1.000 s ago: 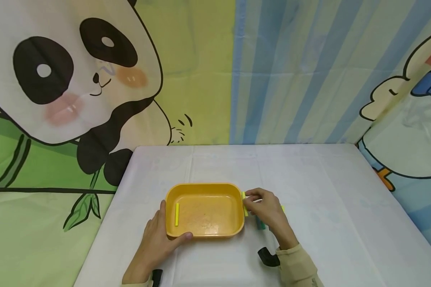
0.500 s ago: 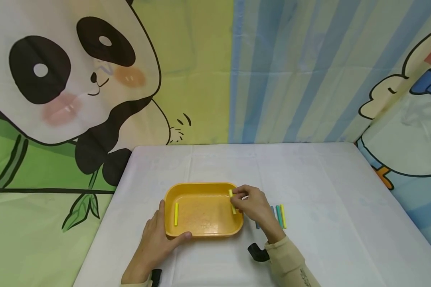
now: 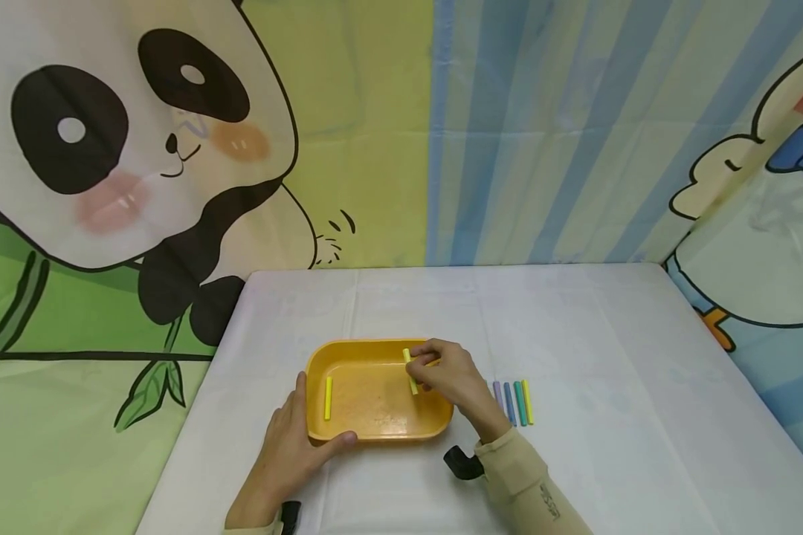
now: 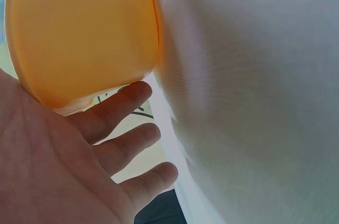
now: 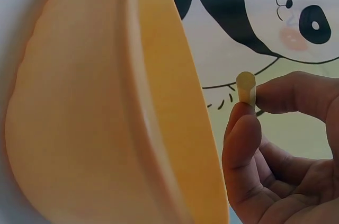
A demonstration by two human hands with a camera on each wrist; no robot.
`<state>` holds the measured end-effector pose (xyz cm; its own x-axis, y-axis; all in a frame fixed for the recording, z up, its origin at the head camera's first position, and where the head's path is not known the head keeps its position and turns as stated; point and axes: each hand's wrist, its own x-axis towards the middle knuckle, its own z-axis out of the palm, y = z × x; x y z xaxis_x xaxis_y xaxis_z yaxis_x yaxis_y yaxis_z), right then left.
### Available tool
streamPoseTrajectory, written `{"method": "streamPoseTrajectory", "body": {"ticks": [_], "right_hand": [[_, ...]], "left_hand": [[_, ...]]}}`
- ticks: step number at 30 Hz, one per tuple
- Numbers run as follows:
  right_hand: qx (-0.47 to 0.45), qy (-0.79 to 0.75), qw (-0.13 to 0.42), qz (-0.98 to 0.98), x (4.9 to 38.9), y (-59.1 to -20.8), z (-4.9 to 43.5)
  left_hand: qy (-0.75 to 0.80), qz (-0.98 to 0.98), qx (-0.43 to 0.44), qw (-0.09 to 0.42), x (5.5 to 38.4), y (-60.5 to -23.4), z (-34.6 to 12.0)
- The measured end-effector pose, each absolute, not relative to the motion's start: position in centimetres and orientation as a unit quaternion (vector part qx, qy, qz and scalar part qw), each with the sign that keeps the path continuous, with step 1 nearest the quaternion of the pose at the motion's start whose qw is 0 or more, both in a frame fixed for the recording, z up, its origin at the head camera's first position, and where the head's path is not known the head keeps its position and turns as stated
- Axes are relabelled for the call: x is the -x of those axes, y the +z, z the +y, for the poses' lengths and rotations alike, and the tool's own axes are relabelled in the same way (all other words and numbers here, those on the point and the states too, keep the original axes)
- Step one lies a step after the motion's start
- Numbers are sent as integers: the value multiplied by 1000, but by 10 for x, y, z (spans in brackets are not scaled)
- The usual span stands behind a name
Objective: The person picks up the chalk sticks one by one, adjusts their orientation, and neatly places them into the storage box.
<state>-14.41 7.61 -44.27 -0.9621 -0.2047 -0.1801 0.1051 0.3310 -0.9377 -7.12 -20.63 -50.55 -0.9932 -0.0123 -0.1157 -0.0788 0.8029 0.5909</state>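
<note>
In the head view, a yellow chalk stick (image 3: 411,371) is pinched between the thumb and finger of my right hand (image 3: 451,377), over the right half of the orange-yellow tray (image 3: 381,349). Its round end faces the right wrist view, where the chalk (image 5: 246,87) stands out past the fingertips. A second yellow chalk (image 3: 328,398) lies inside the tray near its left end. My left hand (image 3: 288,446) rests against the tray's left front corner, thumb along the front side. Seen from the left wrist, the left hand's fingers (image 4: 124,150) are extended and spread, one touching the tray's outer wall.
Right of the tray, several chalk sticks lie side by side on the white-covered table (image 3: 609,386): a purple chalk (image 3: 498,394), a blue chalk (image 3: 510,403), a green chalk (image 3: 520,403) and a yellow chalk (image 3: 528,402). My right forearm overlaps part of this row. A cartoon panda curtain (image 3: 194,148) hangs behind.
My right hand has carried the yellow chalk leftward from beside the tray's right rim to over its inside. More of the chalk row now shows. The left hand and tray stay put.
</note>
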Motion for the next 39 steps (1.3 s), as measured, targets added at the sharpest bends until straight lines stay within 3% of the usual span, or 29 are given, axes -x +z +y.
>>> {"method": "streamPoseTrajectory", "body": {"ticks": [17,39], "right_hand": [[37,-613,161,772,147,-460,35],[-2,-565,169,808,147,-476,-9]], "left_hand": [[320,947,-2,25,70,-508,-209],[319,947,-1,33,68,-507,-209]]}}
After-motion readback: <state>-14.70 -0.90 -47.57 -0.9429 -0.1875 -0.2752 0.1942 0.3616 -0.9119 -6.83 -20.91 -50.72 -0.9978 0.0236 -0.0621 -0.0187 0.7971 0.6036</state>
